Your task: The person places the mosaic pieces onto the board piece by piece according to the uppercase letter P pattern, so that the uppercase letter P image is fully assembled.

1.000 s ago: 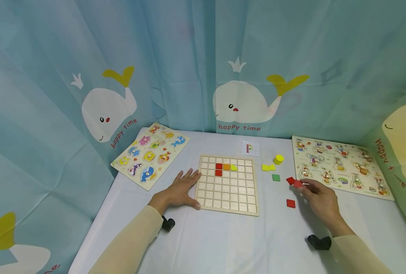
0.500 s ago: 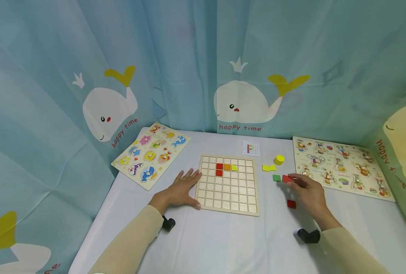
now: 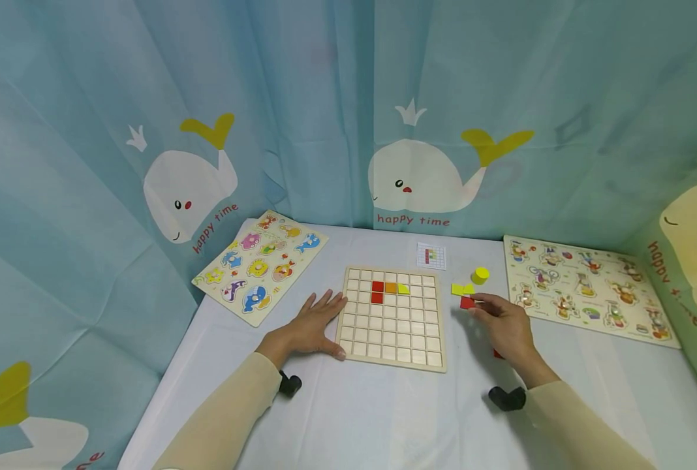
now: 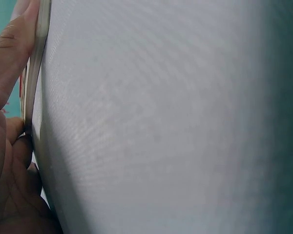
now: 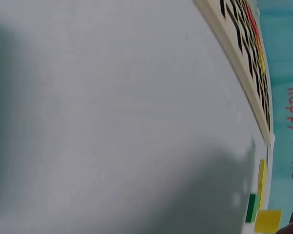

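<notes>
My left hand [image 3: 310,326] lies with fingers spread along the left side of a wooden grid board [image 3: 395,366], fingertips and thumb at its rim. In the left wrist view, the thumb [image 4: 10,53] lies along the board's edge. On the board sit two red tiles [image 3: 378,292], an orange tile [image 3: 391,287] and a yellow rounded piece [image 3: 404,288]. My right hand [image 3: 504,326] pinches a red square tile [image 3: 467,302] right of the board. Two yellow tiles [image 3: 463,288] lie just beyond it. A green tile [image 5: 251,208] shows in the right wrist view.
Another red tile [image 3: 498,354] is partly hidden under the right hand. A yellow cylinder [image 3: 480,275] and a small printed pattern card [image 3: 431,256] are at the back. Picture puzzle boards lie at left [image 3: 260,267] and right [image 3: 595,287]. A whale-print curtain [image 3: 319,130] stands behind.
My right hand has moved left with the pinched red tile, from near the right puzzle board to beside the yellow tiles. It now covers the green tile in the head view. The left hand stays put.
</notes>
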A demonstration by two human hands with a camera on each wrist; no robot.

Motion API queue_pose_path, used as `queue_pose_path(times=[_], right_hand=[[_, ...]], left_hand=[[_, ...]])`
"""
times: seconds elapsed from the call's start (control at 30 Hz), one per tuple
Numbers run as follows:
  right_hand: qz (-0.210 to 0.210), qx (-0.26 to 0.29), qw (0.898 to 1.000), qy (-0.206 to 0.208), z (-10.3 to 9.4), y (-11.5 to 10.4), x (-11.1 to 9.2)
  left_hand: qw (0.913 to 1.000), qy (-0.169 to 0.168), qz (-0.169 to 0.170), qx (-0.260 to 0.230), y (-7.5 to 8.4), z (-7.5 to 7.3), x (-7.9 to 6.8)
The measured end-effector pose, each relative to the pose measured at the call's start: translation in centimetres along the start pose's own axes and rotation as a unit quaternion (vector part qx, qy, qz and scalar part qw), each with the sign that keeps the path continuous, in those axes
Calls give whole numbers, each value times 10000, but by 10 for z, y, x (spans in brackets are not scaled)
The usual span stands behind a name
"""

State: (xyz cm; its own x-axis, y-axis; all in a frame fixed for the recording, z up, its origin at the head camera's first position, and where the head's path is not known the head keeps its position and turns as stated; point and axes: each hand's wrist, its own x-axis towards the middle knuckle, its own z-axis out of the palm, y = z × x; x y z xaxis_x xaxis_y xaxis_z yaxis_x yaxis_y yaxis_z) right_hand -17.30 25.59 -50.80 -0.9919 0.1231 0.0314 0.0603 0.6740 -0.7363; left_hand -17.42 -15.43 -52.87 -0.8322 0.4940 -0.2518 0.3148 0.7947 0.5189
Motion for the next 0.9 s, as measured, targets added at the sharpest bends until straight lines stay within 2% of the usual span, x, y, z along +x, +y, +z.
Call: queue_pose_path(times=[0.4, 0.9], right_hand=[[-329, 439, 9984, -151, 26, -25, 7], [-317, 749, 9944, -679, 57, -65, 7]], left_hand=[[10000, 25, -49, 52, -1, 2, 2], [9999, 13, -164, 22, 0, 1, 2]])
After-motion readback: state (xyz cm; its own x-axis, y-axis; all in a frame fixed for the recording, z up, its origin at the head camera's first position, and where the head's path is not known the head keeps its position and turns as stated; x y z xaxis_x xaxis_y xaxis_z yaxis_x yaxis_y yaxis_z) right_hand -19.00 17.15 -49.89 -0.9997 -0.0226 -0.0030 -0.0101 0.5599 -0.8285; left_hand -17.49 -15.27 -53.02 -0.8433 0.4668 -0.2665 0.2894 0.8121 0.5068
